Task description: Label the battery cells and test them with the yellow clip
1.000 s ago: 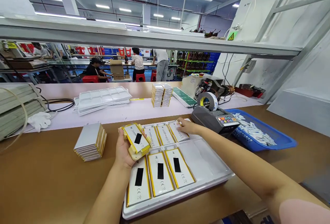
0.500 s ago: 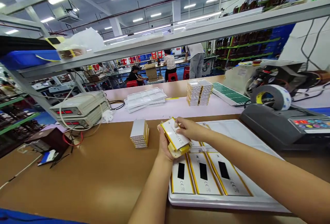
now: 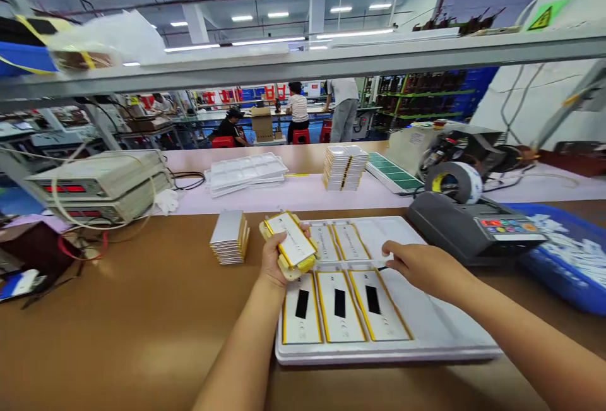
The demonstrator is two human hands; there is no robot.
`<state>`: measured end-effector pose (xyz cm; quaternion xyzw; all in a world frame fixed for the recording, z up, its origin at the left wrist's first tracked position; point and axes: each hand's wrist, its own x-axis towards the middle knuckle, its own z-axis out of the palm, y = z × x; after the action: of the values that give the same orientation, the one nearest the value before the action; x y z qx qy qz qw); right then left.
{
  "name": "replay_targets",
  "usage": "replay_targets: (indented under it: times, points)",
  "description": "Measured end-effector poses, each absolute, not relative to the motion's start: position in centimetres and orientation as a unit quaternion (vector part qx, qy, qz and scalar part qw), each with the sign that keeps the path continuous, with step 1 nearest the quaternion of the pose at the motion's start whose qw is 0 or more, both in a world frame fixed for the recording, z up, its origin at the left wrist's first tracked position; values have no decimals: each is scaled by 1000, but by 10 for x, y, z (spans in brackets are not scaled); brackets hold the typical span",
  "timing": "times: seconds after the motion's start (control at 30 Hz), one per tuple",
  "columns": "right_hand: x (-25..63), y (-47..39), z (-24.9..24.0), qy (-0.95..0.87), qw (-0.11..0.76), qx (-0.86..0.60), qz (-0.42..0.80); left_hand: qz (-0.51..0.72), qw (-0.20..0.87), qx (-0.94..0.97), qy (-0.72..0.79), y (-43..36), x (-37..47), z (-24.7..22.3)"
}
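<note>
My left hand (image 3: 275,259) is wrapped round a white battery pack (image 3: 291,239) with yellow edges, which lies over a pale yellowish block (image 3: 286,270). My right hand (image 3: 402,257) is over the white tray (image 3: 445,335), with its fingers bent together; whether they pinch anything is too small to tell. A small dark piece lies or hangs near its fingertips. Three packs with black patches (image 3: 339,303) fill the tray's front row. Behind them are packs without visible patches (image 3: 350,240). Left of my left hand stands a stack of packs (image 3: 230,234).
A grey tape dispenser (image 3: 473,228) stands right of the tray, beside a blue basket (image 3: 563,272). Behind are white trays (image 3: 246,171), another pack stack (image 3: 344,168) and a green-topped tray (image 3: 392,172). Stacked instruments (image 3: 104,187) stand left; a shelf beam (image 3: 293,70) crosses above.
My right hand has left the held pack and moved right over the tray. My left hand still holds the pack, now tilted differently. The view has turned right, showing the blue basket.
</note>
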<state>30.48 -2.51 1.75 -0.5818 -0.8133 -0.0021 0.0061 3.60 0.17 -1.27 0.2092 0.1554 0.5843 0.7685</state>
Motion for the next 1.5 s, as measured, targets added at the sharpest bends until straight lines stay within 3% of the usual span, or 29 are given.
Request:
replay_targets:
  times: [0.13,0.33,0.47,0.57,0.8,0.9,0.97,1.07,1.13,1.3,1.5]
  points:
    - [308,-49,15,-819,-49,-571,-31,576,756,194,243,8,40,-13]
    - [290,-62,17,-817,-86,-570,-25,592,743,204,236,9,44,-7]
    - [297,-53,13,-767,-9,-626,141,593,739,183,262,11,40,-8]
    - [296,-50,6,-757,77,-569,311,602,731,156,281,14,39,-11]
    - [297,-50,-15,-642,211,-503,539,643,700,201,238,1,27,12]
    - [307,-44,-32,-610,268,-497,556,649,632,285,312,-3,2,48]
    - [310,-41,-43,-614,296,-500,535,618,537,357,450,1,-21,75]
    - [309,-42,-53,-625,306,-511,505,419,243,469,739,16,-55,103]
    - [308,-43,-54,-623,307,-513,505,256,110,477,833,30,-70,109]
    - [309,-41,-53,-597,328,-487,547,148,74,448,878,53,-74,96]
    - [310,-43,-48,-592,336,-475,558,185,110,405,888,62,-70,86]
